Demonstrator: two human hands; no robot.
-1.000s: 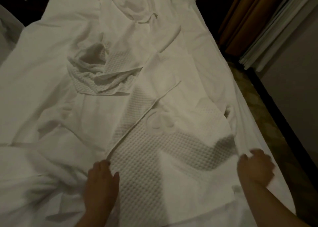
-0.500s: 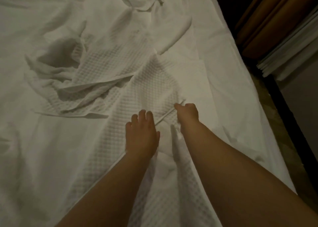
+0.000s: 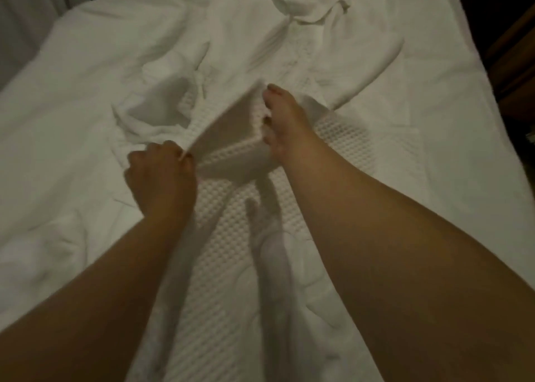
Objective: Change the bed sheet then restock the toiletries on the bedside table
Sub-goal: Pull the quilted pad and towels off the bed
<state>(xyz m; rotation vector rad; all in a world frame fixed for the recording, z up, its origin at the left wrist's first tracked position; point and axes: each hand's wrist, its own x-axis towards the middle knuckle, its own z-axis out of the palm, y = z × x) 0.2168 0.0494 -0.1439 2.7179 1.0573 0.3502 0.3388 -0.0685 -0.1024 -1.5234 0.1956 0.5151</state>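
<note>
1. Dim room, white bed sheet [image 3: 405, 126] spread over the whole bed, rumpled toward the left edge and far end.
2. Left hand [image 3: 160, 179], near the bed's middle, fist clamped on the hem of a waffle-weave cloth [image 3: 231, 150].
3. Right hand [image 3: 285, 121], just beside, fingers curled round the raised fold of that same cloth.
4. Risk: pulling up unevenly, snagging the cloth's crumpled part on the sheet beneath and dragging both off together.
5. Risk: losing the thin hem from the left fist under tension.
6. Toiletries and bedside table out of view.
</note>
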